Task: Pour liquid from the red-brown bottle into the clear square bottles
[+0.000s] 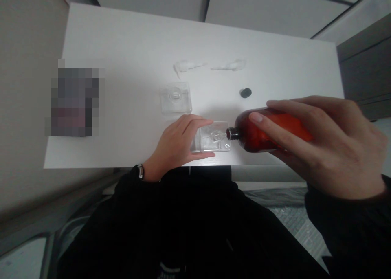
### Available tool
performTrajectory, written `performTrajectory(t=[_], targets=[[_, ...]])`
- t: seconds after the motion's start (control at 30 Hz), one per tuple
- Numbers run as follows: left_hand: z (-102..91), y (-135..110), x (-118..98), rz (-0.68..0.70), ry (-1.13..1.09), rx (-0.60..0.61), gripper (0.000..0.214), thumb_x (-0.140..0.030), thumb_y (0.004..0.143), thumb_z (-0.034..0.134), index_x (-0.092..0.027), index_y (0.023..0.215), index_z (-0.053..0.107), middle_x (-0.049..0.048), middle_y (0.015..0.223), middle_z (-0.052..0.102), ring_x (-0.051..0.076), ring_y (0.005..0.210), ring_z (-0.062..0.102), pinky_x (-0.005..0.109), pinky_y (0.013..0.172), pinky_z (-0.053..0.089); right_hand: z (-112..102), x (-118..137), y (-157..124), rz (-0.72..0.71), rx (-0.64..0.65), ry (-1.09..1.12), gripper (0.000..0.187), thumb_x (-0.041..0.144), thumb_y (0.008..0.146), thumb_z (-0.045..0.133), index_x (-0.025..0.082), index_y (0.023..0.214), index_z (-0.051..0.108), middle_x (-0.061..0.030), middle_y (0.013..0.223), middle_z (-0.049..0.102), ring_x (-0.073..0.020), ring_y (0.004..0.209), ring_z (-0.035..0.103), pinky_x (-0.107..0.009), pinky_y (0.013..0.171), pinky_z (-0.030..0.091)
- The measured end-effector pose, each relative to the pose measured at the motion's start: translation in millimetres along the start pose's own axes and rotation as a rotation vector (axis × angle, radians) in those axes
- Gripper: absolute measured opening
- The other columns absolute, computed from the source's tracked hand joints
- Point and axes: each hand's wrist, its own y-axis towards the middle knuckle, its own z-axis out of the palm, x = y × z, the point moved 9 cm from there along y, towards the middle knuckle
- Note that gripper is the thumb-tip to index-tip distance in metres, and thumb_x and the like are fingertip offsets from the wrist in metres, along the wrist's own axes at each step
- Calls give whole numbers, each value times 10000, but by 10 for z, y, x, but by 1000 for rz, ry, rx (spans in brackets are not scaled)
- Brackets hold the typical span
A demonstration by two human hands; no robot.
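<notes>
In the head view my right hand (330, 144) is wrapped round a reddish amber bottle (259, 130), tilted on its side with its uncapped black-rimmed neck pointing left. Clear liquid seems to run from that mouth into the neck of a square clear bottle (214, 142) just below. My left hand (180, 140) grips this clear bottle from the left, fingers along its far side and thumb along its near side. A second square clear bottle (175, 102) stands open behind my left hand. A small dark cap (246, 93) lies beyond the amber bottle.
Two whitish translucent nozzle-like pieces (189, 66) lie towards the back of the white table (128, 47). At the left end sits a pixelated dark object (71, 102). The table's front edge runs close to my body, and a wall borders the left side.
</notes>
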Motion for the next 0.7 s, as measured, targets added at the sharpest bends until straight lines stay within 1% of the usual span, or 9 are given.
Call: performTrajectory(t=[0.07,0.23,0.3,0.37,0.43,0.57,0.7], targets=[[4,-1,4,-4,-2,5,683,-524,883,848,-190,1397,546,126,1315,707,278,1193,697,425,1011,592,-9,-8,-5,11,-9,4,897,207,995,651,507,1702,188,5,1403,725,-289,1180,687,-404,810,581],[-4,-1,-3,3,8,-3,679,-509,884,851,-173,1390,548,130,1303,707,277,1185,695,416,1006,592,-36,26,-13,-26,-49,-22,883,181,990,669,445,1711,233,-28,1437,712,-304,1187,690,-414,816,583],[-8,-2,-7,6,8,-6,682,-509,880,854,-169,1388,551,127,1296,707,276,1178,695,410,1001,592,-28,23,-11,-20,-34,-24,879,174,1000,645,446,1715,214,-28,1439,707,-308,1203,683,-423,840,586],[-9,-2,-9,7,9,-6,685,-514,878,854,-169,1388,552,123,1297,706,276,1178,695,407,1005,588,-21,14,-11,-8,-16,-28,872,178,1014,617,469,1714,186,-11,1439,702,-307,1216,674,-433,866,587],[-13,-2,-11,9,12,-10,687,-525,879,848,-166,1386,554,125,1297,706,278,1177,694,407,1008,587,-27,16,-15,-14,-15,-33,861,182,1019,605,480,1710,188,-3,1437,697,-308,1211,672,-440,877,588],[-10,0,-10,10,14,-10,685,-535,881,843,-166,1383,557,127,1292,709,279,1172,697,404,994,592,-38,40,-21,-51,-26,-58,861,168,1005,625,408,1723,214,-57,1460,681,-335,1203,671,-469,888,589],[-14,0,-13,10,8,-13,678,-517,884,847,-168,1387,557,125,1298,708,275,1184,698,406,1009,593,-23,39,-9,-45,-11,-61,866,164,1009,620,424,1722,201,-42,1461,683,-328,1219,671,-461,887,598]])
